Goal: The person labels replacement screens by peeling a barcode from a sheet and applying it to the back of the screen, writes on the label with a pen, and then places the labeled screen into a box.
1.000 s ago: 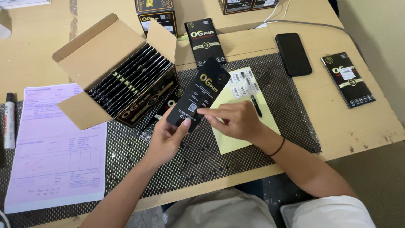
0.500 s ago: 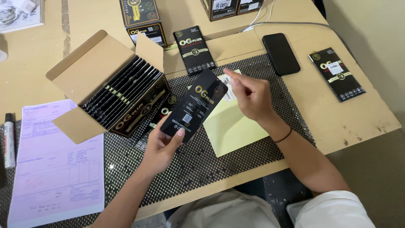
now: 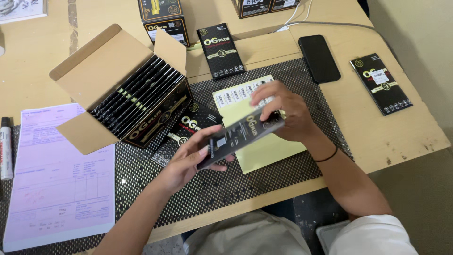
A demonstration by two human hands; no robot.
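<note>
My left hand (image 3: 188, 158) grips a flat black packet (image 3: 238, 137) with gold lettering by its near end, tilted above the black mesh mat (image 3: 212, 189). My right hand (image 3: 288, 111) closes its fingers on the packet's far end, over a yellow sheet (image 3: 264, 151) that carries a row of small white barcode stickers (image 3: 233, 97). Another black packet (image 3: 186, 130) lies on the mat beside the open cardboard box (image 3: 120, 89), which stands full of several upright black packets.
A pink form (image 3: 56, 174) lies at the left with a marker pen (image 3: 5, 146) beside it. A black phone (image 3: 319, 58) and two flat black packets (image 3: 221, 50) (image 3: 381, 83) rest on the wooden table. Small black boxes (image 3: 163, 16) stand at the far edge.
My right hand went to the sticker sheet and came back onto the packet's far end. The packet has tilted flatter and lower in my left hand.
</note>
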